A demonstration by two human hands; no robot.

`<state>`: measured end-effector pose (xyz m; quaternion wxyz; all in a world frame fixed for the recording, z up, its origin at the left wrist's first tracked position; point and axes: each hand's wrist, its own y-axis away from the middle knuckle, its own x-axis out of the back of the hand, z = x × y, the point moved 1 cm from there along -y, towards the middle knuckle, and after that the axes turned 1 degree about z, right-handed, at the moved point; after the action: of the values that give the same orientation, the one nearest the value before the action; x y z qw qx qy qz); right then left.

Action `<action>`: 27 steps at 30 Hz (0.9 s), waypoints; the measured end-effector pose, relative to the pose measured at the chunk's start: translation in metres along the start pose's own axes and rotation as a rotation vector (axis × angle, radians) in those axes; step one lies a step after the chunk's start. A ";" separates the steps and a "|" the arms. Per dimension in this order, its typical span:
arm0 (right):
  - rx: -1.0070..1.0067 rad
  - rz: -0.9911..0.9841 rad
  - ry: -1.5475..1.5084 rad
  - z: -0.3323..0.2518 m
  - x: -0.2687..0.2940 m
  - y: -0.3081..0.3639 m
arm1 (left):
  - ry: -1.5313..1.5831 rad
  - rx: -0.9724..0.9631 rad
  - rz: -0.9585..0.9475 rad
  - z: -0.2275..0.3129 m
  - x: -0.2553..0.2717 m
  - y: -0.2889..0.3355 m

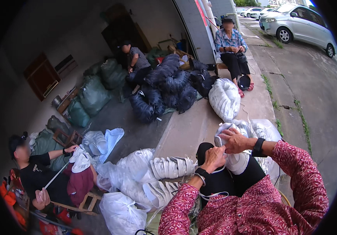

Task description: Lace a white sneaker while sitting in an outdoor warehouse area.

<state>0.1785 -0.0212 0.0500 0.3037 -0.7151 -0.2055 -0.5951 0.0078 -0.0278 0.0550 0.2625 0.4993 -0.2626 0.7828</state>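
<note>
Over my lap, my right hand [237,141] is closed on what looks like a white shoe upper [224,128], fingers across its top. My left hand [216,157] is just below, its fingers pinched at the near edge of the upper. A white lace [220,170] runs from under the left fingers; what exactly the fingertips grip is partly hidden. Another white piece [238,162] lies on my thighs under both hands. Looser white lace [214,194] loops beneath my left wrist.
Nested white uppers [173,167] and a white plastic bag [123,213] lie at my left. Beyond are a white bundle [224,100], black bundles [164,84] and green sacks [94,94]. Three people sit nearby; the left one stretches a white strip [57,175]. A silver van [299,23] is parked far right.
</note>
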 end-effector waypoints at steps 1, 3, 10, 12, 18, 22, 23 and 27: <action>0.013 -0.022 0.013 -0.002 0.000 -0.001 | -0.002 -0.006 0.013 0.002 0.001 0.003; -0.040 -0.049 -0.010 -0.005 0.000 -0.002 | 0.005 -0.013 0.049 0.005 0.003 0.008; -0.053 0.018 -0.068 -0.001 -0.002 -0.001 | 0.022 -0.146 0.125 0.002 0.000 0.015; -0.057 0.006 -0.056 0.000 -0.007 -0.001 | -0.009 -0.195 0.151 0.001 -0.004 0.017; -0.189 0.101 -0.003 -0.006 -0.016 -0.011 | -0.010 -0.174 0.167 -0.001 -0.021 0.019; -0.559 0.645 -1.019 -0.003 0.009 -0.027 | -0.064 -0.179 0.158 -0.009 -0.029 0.018; -0.497 0.699 -1.014 -0.003 0.021 -0.028 | -0.093 -0.161 0.172 -0.009 -0.030 0.019; -0.437 0.611 -1.129 -0.023 0.046 -0.013 | -0.010 -0.097 0.146 -0.008 -0.021 0.024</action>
<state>0.1624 -0.0302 0.1000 0.1527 -0.9872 0.0040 -0.0456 -0.0054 -0.0432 0.0289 0.2274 0.4691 -0.3374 0.7838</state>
